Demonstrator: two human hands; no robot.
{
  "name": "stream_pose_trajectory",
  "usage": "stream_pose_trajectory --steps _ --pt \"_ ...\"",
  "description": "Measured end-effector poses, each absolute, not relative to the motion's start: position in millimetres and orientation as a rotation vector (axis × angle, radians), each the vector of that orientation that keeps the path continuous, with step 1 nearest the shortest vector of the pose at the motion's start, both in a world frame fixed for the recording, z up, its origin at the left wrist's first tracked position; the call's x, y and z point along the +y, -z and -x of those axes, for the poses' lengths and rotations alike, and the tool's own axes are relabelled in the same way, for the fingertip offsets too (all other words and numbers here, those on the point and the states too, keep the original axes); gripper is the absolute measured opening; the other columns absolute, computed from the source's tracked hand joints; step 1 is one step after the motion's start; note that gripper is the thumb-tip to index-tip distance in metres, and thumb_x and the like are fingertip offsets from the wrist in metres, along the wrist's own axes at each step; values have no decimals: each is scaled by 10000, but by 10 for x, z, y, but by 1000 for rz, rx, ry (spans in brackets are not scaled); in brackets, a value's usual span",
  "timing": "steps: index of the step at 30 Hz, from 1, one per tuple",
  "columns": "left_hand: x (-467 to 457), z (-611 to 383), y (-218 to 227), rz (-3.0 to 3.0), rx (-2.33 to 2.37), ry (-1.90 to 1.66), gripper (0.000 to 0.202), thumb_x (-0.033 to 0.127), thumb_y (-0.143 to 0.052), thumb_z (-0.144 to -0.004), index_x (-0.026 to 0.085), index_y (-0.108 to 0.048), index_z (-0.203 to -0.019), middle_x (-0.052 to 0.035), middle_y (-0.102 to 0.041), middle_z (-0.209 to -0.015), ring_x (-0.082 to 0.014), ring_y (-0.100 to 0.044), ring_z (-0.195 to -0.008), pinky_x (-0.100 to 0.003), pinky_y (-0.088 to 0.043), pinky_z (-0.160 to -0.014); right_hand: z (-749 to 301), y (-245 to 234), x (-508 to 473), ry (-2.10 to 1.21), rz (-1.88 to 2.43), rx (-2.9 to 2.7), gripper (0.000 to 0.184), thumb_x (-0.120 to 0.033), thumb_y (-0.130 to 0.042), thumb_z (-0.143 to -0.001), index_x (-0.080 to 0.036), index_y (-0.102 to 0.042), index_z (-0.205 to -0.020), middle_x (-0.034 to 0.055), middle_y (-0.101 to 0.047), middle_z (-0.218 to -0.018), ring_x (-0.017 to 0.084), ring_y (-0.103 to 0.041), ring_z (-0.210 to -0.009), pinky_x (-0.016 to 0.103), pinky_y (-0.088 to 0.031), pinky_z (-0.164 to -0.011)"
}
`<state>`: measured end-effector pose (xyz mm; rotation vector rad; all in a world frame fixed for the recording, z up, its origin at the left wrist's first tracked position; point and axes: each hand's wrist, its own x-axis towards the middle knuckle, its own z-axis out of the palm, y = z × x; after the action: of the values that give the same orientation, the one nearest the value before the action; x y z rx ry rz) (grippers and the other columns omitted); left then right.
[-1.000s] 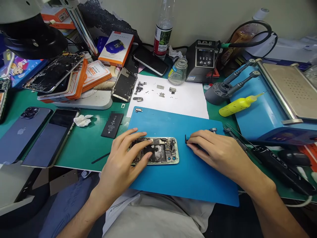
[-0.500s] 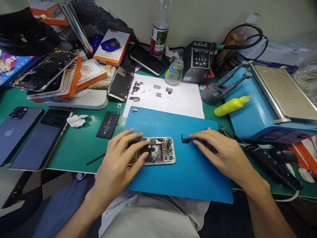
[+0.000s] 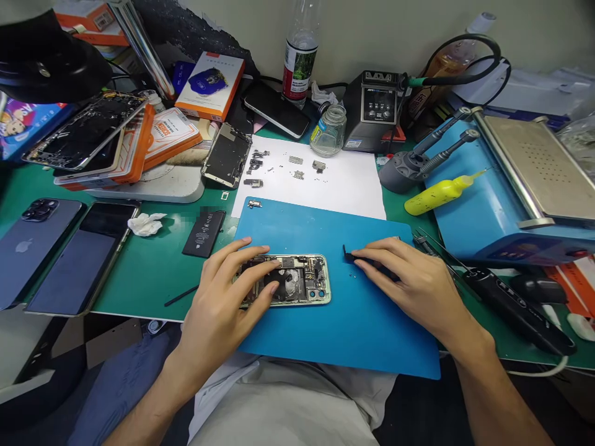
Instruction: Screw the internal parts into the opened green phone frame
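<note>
An opened phone [image 3: 297,282] with a pale green frame lies on the blue mat [image 3: 334,337], its inner boards and two camera rings showing. My left hand [image 3: 232,279] is laid across its left half, fingers over the far edge, thumb and index finger bent down onto it. To the right, my right hand [image 3: 409,275] pinches a small black phone part [image 3: 348,254] at the mat's surface, thumb and fingertips close together. Something dark shows beneath that palm; I cannot make out what it is. Tiny screws [image 3: 353,275] lie below the fingertips.
White paper [image 3: 344,186] behind the mat bears small metal parts. A black battery [image 3: 203,234] and two phones [image 3: 83,260] lie left. Rightward are a yellow bottle [image 3: 437,195], a blue heating-plate machine [image 3: 488,229] and a black handheld tool [image 3: 518,310]. A glass jar [image 3: 329,131] stands behind.
My right fingertips have shifted slightly left and closed on the black part, which has turned a little. My left hand stays on the phone. The whole view has shifted slightly.
</note>
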<state>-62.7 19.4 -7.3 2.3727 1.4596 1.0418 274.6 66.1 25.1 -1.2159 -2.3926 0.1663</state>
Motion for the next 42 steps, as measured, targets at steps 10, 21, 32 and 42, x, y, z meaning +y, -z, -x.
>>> stream_pose_trajectory --steps 10,21,32,42 --pt "4 462 -296 -2416 1374 -1101 170 118 -769 -1080 185 -805 -1232 -20 -800 -1029 -187 -675 -971 -354 -550 -893 -2213 -525 349 -344 1337 -2243 99 -212 -642 -1156 -217 -706 -1080 -43 -709 -1002 62 -675 -806 223 -502 -698" --pt "122 514 -83 -2746 1151 -761 233 143 -616 -1160 200 -773 -1322 -54 -827 -1189 -234 -716 -1016 -393 -519 -845 -2103 -457 470 -22 1279 -2573 256 -243 -532 -1186 -178 -694 -999 -8 -632 -929 141 -526 -721 348 -316 -654" --pt "128 533 3 -2715 1152 -797 207 141 -689 -1126 187 -759 -1315 -57 -833 -1208 -241 -717 -1049 -393 -506 -847 -2031 -467 513 -26 1204 -2698 272 -230 -509 -1167 -187 -671 -953 5 -608 -862 157 -551 -693 351 -305 -614" --pt "149 542 -33 -2752 1115 -720 273 153 -653 -1148 216 -745 -1398 -41 -827 -1344 -249 -700 -1080 -403 -488 -855 -2009 -551 754 -352 1253 -2843 352 -282 -474 -1121 -215 -648 -823 5 -673 -809 154 -557 -560 370 -206 -515"
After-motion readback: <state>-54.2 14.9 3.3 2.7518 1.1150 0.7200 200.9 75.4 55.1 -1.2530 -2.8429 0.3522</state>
